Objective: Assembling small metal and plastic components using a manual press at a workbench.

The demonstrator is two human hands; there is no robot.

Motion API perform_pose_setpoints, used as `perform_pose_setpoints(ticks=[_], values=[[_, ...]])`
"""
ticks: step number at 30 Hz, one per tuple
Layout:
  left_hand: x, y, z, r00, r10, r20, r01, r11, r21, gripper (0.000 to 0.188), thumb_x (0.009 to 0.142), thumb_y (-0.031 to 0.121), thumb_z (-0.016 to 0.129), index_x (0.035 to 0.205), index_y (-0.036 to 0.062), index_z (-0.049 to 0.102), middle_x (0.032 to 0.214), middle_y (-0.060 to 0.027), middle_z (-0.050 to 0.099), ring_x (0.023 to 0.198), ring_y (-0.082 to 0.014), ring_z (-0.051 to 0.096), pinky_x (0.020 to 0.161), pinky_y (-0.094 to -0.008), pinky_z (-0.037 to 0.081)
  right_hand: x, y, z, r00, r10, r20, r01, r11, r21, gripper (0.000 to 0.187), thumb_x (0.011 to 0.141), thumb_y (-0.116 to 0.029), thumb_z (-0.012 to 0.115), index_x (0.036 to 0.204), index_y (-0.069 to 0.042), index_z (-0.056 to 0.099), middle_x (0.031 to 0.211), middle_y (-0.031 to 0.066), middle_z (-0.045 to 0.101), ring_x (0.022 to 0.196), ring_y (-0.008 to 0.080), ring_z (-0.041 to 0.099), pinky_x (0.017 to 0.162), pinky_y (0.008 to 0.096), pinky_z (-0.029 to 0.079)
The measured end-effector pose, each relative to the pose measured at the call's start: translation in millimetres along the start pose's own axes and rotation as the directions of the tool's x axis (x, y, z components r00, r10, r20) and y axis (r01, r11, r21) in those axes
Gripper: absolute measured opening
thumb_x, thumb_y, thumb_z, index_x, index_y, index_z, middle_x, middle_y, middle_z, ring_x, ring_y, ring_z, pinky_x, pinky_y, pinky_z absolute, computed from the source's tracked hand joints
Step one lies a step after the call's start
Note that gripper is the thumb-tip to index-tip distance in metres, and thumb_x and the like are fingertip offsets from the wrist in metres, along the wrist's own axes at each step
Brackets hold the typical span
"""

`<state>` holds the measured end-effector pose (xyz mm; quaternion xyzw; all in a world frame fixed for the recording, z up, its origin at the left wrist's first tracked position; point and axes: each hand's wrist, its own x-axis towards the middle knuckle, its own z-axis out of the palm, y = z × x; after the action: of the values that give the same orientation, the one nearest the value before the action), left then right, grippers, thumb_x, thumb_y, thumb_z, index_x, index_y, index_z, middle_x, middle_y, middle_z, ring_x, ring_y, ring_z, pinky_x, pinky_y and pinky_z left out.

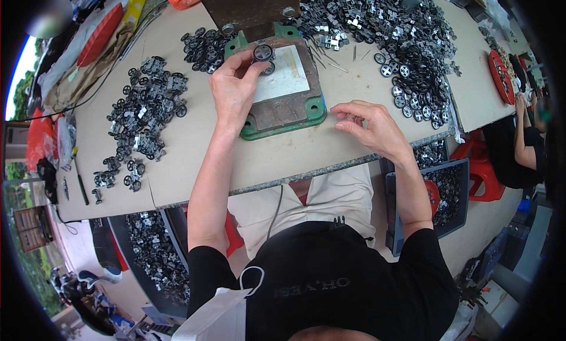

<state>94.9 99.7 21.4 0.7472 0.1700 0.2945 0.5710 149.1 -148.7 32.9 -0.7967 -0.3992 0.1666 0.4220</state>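
Wheel (263,52), small, black and round with a pale hub, sits on the green-cornered press base (283,114) at the desk's far edge, pinched by the left hand (233,90). Right hand (368,125) rests on the desk (194,140), fingers loosely curled, holding nothing visible. Red flat trays (99,34) lie at the far left corner.
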Motion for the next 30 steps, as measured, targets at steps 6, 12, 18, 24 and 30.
perform_pose_setpoints(ticks=[6,12,18,24,30], values=[[-9.4,-0.1,2.5,0.997,0.065,-0.049,-0.060,0.994,0.093,0.022,0.071,0.006,0.065,0.091,-0.0009,0.066,0.081,-0.0081,0.067,0.071,-0.0108,0.061,0.069,-0.0234,0.047,-4.2,-4.7,-4.3,0.998,0.060,0.032,-0.059,0.998,-0.030,0.027,0.077,-0.015,0.065,0.100,-0.001,0.062,0.081,0.0083,0.063,0.060,0.0139,0.050,0.059,0.0258,0.044],[-10.3,1.5,2.1,0.997,0.067,-0.044,-0.062,0.993,0.100,0.021,0.071,0.006,0.065,0.091,-0.0009,0.066,0.079,-0.0084,0.067,0.072,-0.0118,0.062,0.068,-0.0238,0.047,-5.3,-11.5,-4.4,1.000,-0.005,0.011,0.005,1.000,-0.015,0.025,0.076,-0.015,0.065,0.098,-0.002,0.063,0.079,0.0106,0.062,0.058,0.0164,0.053,0.056,0.0270,0.044],[1.7,-6.1,1.0,0.990,0.143,-0.001,-0.141,0.981,0.135,0.022,0.074,0.006,0.065,0.094,-0.0025,0.064,0.080,-0.0054,0.066,0.070,-0.0087,0.058,0.066,-0.0224,0.046,14.5,-32.0,-56.8,0.984,-0.151,-0.090,0.131,0.972,-0.197,0.023,0.077,-0.016,0.064,0.096,-0.002,0.064,0.086,0.0092,0.065,0.068,0.0145,0.059,0.059,0.0248,0.046],[7.2,0.8,-1.9,0.979,0.200,0.041,-0.204,0.967,0.153,0.029,0.073,0.009,0.068,0.097,-0.0053,0.061,0.084,-0.0090,0.065,0.074,-0.0116,0.058,0.068,-0.0251,0.047,42.0,-103.8,-157.5,0.885,-0.383,-0.263,0.338,0.919,-0.202,0.018,0.084,-0.014,0.059,0.097,-0.001,0.065,0.086,0.0028,0.065,0.073,0.0070,0.057,0.063,0.0195,0.045],[-10.7,-7.8,-5.0,0.989,0.137,0.052,-0.144,0.972,0.184,0.028,0.069,0.013,0.069,0.094,-0.0010,0.065,0.089,-0.0149,0.062,0.082,-0.0230,0.060,0.075,-0.0306,0.047,99.3,-205.1,-207.4,0.795,-0.400,-0.455,0.384,0.914,-0.133,0.025,0.087,-0.023,0.057,0.095,0.000,0.061,0.079,0.0004,0.058,0.074,0.0056,0.053,0.065,0.0175,0.041]])
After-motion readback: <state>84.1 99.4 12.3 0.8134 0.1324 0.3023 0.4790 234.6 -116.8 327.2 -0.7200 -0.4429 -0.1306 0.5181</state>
